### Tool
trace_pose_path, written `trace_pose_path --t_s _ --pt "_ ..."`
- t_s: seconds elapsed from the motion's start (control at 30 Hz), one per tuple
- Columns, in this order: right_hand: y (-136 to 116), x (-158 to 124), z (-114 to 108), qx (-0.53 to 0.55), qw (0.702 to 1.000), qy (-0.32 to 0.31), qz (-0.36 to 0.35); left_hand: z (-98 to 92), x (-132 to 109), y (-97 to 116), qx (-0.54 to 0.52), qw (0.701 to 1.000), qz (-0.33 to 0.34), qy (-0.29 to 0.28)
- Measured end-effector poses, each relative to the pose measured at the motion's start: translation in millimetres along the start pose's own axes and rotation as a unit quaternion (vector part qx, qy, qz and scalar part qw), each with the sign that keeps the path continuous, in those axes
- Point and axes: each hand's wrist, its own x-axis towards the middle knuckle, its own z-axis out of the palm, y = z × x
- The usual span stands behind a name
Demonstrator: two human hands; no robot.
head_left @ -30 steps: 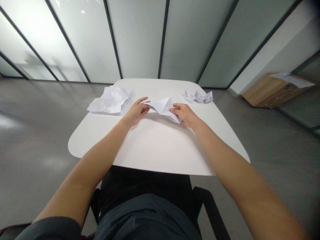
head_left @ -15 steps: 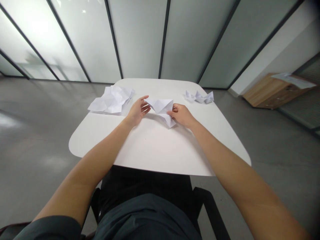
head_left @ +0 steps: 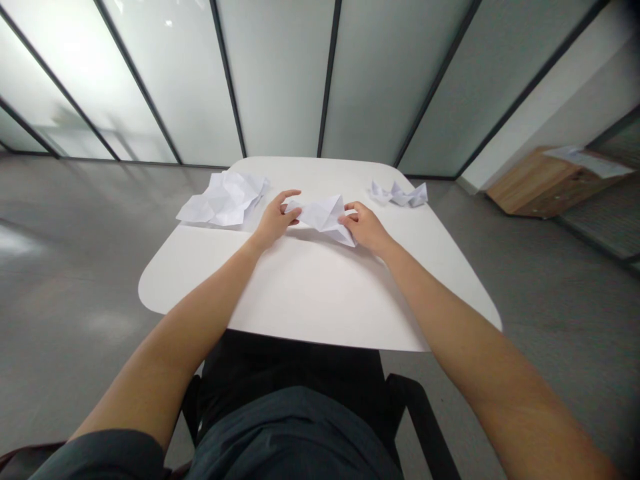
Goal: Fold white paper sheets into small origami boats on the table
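Up and rightward swings the near corner of the folded paper (head_left: 323,213)! Leftmost, creased sheets (head_left: 220,200) look unfinished; left hand (head_left: 274,221) pinches one end over the table (head_left: 320,293), right hand (head_left: 369,230) the other, seemingly part-shaped; rightmost, folded shapes (head_left: 400,195) look done.

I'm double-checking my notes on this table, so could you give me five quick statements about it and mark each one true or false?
1. The right hand holds the creased paper. True.
2. The left hand is at the creased paper's left end. True.
3. The creased paper is red. False: it is white.
4. The small folded pieces sit toward the table's far right corner. True.
5. Paper sheets lie on the floor. False: the crumpled sheets lie on the table.
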Motion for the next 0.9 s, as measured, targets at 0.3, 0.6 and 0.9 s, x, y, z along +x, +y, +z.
trace_pose_path --t_s 0.3,0.6,0.9 --pt "-31.2 -16.0 4.5 -0.049 0.986 0.071 -0.145 11.9 -2.7 -3.4 0.032 0.999 0.010 0.018" --pt "-17.2 -15.6 23.0 -0.092 0.985 -0.071 -0.127 12.1 -6.4 -3.9 0.014 0.999 -0.028 -0.010" --pt "-22.4 -13.8 14.4 0.012 0.993 -0.095 -0.073 15.0 -12.1 20.4 -0.115 0.989 -0.066 -0.073"
